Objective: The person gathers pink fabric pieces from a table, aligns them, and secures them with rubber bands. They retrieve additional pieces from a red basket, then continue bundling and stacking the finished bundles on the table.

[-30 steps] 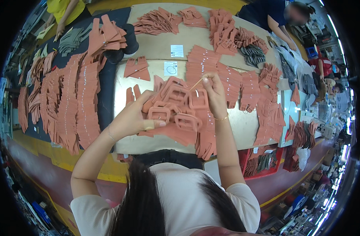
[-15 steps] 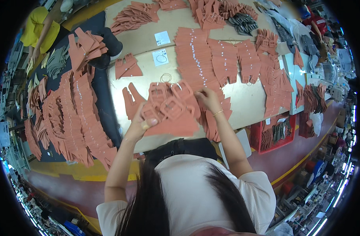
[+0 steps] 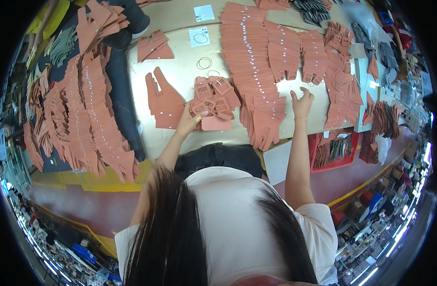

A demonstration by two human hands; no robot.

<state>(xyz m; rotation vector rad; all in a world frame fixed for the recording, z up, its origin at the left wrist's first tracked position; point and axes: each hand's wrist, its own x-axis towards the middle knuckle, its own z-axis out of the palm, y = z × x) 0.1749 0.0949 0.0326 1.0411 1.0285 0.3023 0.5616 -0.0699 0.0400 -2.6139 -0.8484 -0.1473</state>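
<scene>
I see my left hand (image 3: 190,121) resting on the near edge of a small heap of terracotta-coloured cut leather pieces with square cut-out windows (image 3: 212,101), fingers curled over one piece and clamping it against the beige desk (image 3: 180,71). My right hand (image 3: 302,101) is out at about three o'clock from that heap, fingers spread and released, holding nothing, hovering just over the right edge of the long overlapped row of flat terracotta leather panels (image 3: 256,62) that runs from twelve o'clock down toward me.

The heap sits right in front of my body, between a pair of larger forked terracotta pieces (image 3: 163,102) at nine o'clock and the overlapped row at three o'clock.

As I judge it, doing this well means keeping the left hand pressing the heap so it does not slide, and bringing the right hand down flat on one panel only, near its edge, so the overlapped neighbours stay in order. A few thin rubber bands (image 3: 204,63) lie at twelve o'clock of the heap, clear of both hands.
</scene>
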